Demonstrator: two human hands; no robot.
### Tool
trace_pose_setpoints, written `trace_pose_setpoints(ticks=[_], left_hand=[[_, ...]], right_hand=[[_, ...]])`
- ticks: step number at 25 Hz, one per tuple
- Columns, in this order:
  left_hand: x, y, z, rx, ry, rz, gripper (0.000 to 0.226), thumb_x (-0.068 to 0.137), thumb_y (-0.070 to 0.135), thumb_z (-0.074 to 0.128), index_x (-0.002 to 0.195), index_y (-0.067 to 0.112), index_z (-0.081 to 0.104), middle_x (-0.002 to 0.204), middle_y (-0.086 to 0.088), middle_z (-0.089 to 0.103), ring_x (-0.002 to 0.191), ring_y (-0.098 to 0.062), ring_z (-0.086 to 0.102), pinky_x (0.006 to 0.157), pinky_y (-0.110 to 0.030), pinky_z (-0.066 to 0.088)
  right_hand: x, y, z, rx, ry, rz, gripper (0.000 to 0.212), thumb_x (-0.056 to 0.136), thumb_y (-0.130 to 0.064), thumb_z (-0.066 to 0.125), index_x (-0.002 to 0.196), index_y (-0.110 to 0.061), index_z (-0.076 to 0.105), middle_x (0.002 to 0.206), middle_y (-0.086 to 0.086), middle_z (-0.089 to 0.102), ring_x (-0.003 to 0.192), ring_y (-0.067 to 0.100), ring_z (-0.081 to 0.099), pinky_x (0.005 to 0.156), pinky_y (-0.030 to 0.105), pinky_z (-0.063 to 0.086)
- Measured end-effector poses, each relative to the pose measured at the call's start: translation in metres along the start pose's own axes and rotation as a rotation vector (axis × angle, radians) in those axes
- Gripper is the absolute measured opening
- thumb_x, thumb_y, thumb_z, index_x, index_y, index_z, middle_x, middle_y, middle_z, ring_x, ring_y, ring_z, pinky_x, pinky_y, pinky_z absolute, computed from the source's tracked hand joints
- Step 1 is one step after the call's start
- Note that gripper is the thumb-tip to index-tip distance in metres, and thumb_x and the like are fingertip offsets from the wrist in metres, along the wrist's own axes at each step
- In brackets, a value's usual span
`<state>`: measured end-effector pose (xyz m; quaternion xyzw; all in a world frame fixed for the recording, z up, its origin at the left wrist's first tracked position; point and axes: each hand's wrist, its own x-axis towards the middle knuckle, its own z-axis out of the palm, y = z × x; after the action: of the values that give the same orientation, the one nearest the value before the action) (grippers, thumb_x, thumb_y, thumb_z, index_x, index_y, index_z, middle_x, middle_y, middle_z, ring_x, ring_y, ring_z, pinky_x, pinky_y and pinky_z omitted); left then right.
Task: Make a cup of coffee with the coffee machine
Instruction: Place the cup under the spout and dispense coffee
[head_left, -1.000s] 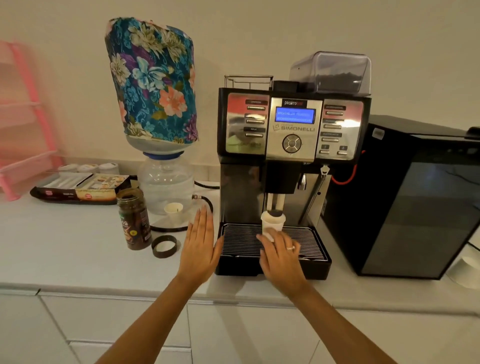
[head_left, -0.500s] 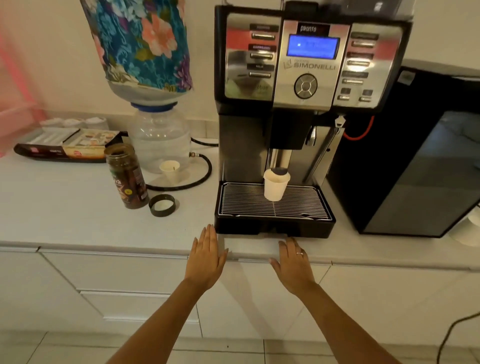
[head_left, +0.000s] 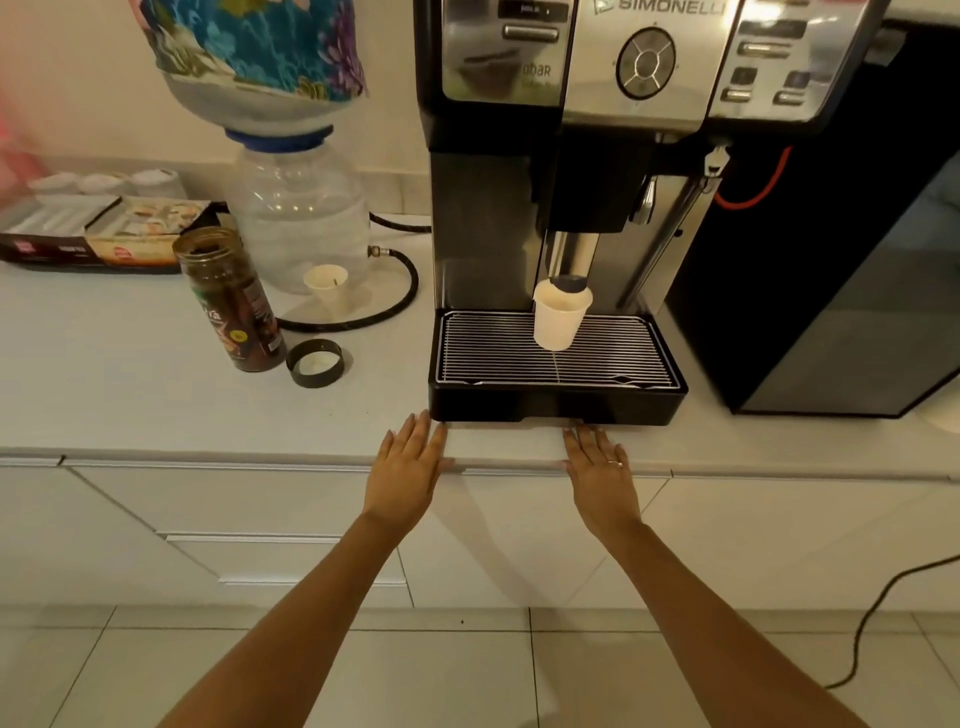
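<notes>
1. Bare fingers on the left hand (head_left: 404, 472) and right hand (head_left: 602, 477) lie straight and close together, flat at the white counter's (head_left: 156, 405) front edge, holding nothing.
2. Just past the fingertips sits the black and silver coffee machine (head_left: 571, 156).
3. A small white paper cup (head_left: 560, 318) stands upright on its metal grid tray (head_left: 493, 353), under the spout.
4. The machine's top is cut off, and what is inside the cup is hidden.

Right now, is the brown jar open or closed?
Open: the brown jar has no lid on, and its black lid lies beside it.
</notes>
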<state>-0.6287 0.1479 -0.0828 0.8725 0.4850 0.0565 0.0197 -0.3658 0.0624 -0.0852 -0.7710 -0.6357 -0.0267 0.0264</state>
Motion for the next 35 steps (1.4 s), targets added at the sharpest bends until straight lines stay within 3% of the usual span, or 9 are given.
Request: trace_pose_setpoints(ticks=[4,11,19,27,31,35], left_hand=[[0.001,0.002,0.001,-0.031,0.021,-0.022,0.054,0.104,0.029,0.033,0.152,0.019,0.011,0.159,-0.011,0.010,0.147,-0.029,0.006,0.118,-0.043,0.009],[0.001,0.003,0.001,-0.065,0.029,-0.038,0.056,0.104,0.032,0.026,0.152,0.017,0.002,0.160,-0.008,0.006,0.147,-0.026,0.003,0.120,-0.042,0.008],[0.000,0.005,-0.001,-0.032,-0.012,-0.041,0.056,0.104,0.028,0.028,0.152,0.016,0.001,0.160,-0.010,0.002,0.147,-0.029,0.000,0.119,-0.046,0.008],[-0.005,0.027,-0.006,-0.068,0.063,-0.068,0.063,0.096,0.046,0.000,0.152,0.017,0.000,0.160,-0.009,0.003,0.147,-0.031,0.000,0.118,-0.049,0.008],[0.001,0.048,-0.008,-0.062,0.057,-0.033,0.059,0.099,0.040,0.013,0.152,0.016,0.006,0.160,-0.009,0.006,0.147,-0.029,0.003,0.119,-0.048,0.007],[0.011,0.067,-0.005,0.001,0.006,0.015,0.059,0.102,0.039,0.024,0.152,0.014,0.004,0.160,-0.008,0.005,0.147,-0.029,0.001,0.119,-0.048,0.008]], right_hand=[[0.001,-0.001,-0.002,0.003,-0.010,-0.001,0.048,0.101,-0.022,0.035,0.147,-0.013,0.023,0.156,0.009,0.023,0.144,0.029,0.018,0.114,0.048,0.018],[0.003,0.003,0.000,-0.010,-0.042,-0.009,0.050,0.102,-0.023,0.032,0.149,-0.014,0.017,0.158,0.009,0.016,0.145,0.028,0.012,0.115,0.047,0.016],[0.004,0.011,-0.002,0.031,-0.074,-0.081,0.065,0.094,-0.004,0.042,0.150,-0.015,0.011,0.159,0.006,0.009,0.146,0.025,0.008,0.116,0.042,0.014],[0.002,0.042,-0.007,0.011,-0.049,-0.260,0.054,0.099,-0.012,0.035,0.149,-0.012,0.015,0.158,0.007,0.013,0.146,0.024,0.011,0.116,0.037,0.016],[0.004,0.060,-0.010,-0.009,-0.041,-0.155,0.053,0.100,-0.027,0.036,0.147,-0.008,0.021,0.155,0.011,0.024,0.144,0.025,0.018,0.116,0.043,0.016],[0.004,0.073,-0.006,-0.040,-0.045,-0.150,0.056,0.101,-0.031,0.032,0.148,-0.007,0.014,0.157,0.011,0.020,0.145,0.025,0.016,0.117,0.041,0.014]])
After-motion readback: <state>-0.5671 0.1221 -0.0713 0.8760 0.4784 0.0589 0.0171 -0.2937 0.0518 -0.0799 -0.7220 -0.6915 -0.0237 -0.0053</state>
